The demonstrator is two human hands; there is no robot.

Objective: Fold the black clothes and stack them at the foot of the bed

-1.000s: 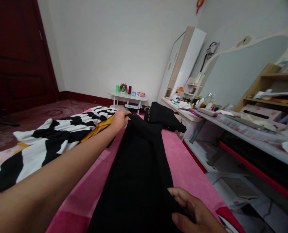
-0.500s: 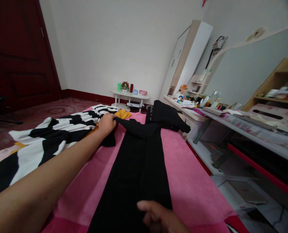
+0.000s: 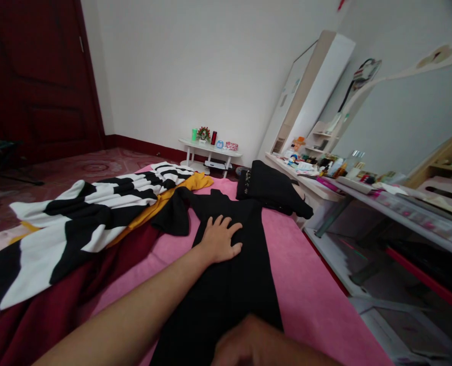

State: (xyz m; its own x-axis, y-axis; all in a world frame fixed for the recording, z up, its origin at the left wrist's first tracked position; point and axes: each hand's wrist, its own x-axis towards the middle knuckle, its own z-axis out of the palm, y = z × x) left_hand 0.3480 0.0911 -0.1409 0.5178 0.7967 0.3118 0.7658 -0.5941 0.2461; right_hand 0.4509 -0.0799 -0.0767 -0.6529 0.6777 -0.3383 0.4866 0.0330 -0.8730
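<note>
A black long-sleeved garment (image 3: pixel 244 274) lies lengthwise on the pink bedspread (image 3: pixel 298 284), its near end running out of view at the bottom. One dark sleeve (image 3: pixel 174 213) sticks out at its far left. My left hand (image 3: pixel 220 241) rests flat on the upper part of the garment, fingers spread. Low in the picture, my right hand (image 3: pixel 248 340) is over the garment's near part; its fingers are blurred and mostly hidden.
A folded black garment pile (image 3: pixel 269 185) lies at the far right of the bed. To the left are black-and-white striped clothing (image 3: pixel 107 201), a yellow cloth (image 3: pixel 145 216) and a dark red cloth (image 3: pixel 92 274). A cluttered dressing table (image 3: pixel 325 183) flanks the bed's right side.
My left hand has let go of the garment's far left edge and moved right, flattening onto the cloth. The sleeve now lies out on the left. My right hand's fingers have turned downward.
</note>
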